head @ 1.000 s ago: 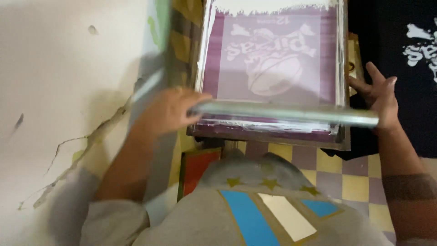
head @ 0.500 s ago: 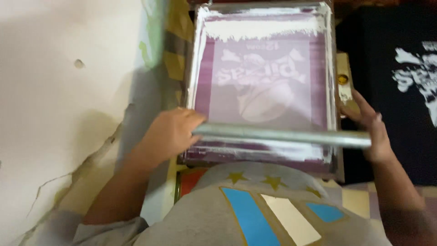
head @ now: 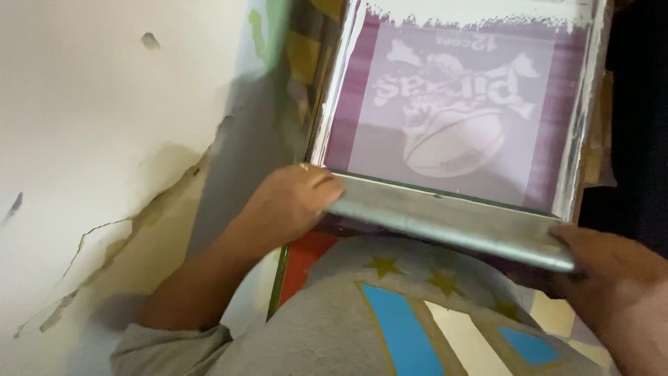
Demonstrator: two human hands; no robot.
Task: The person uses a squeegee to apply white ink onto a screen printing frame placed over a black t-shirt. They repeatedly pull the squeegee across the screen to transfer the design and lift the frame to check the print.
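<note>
The left hand (head: 292, 202) wraps its fingers over the left end of a long grey metal squeegee (head: 452, 223), and the right hand (head: 612, 278) closes on the right end, thumb and fingers clamped round the bar, so that the blade is pressed evenly across its whole length. The squeegee lies across the near edge of the printing screen (head: 452, 111), a pale-framed mesh with a purple field and a lighter picture of a ball shape with lettering; holding both ends keeps the blade square to the frame and lets the ink spread in one pass. A band of white ink (head: 480, 17) sits along the far edge of the screen. To the left of the screen stands a cracked, peeling wall (head: 104, 174); to the right of it lies dark fabric (head: 640, 139). Nearer the person than the screen, the grey shirt (head: 390, 313) with stars and blue stripes fills the bottom of the view, almost touching the squeegee, and a red panel (head: 306, 254) shows just below the screen's near left corner. Compared with the earlier frames, the squeegee has come closer to the body, now at the near rail rather than part-way over the design, the whole picture on the mesh is uncovered, and the bar sits tilted down towards the right instead of level.
</note>
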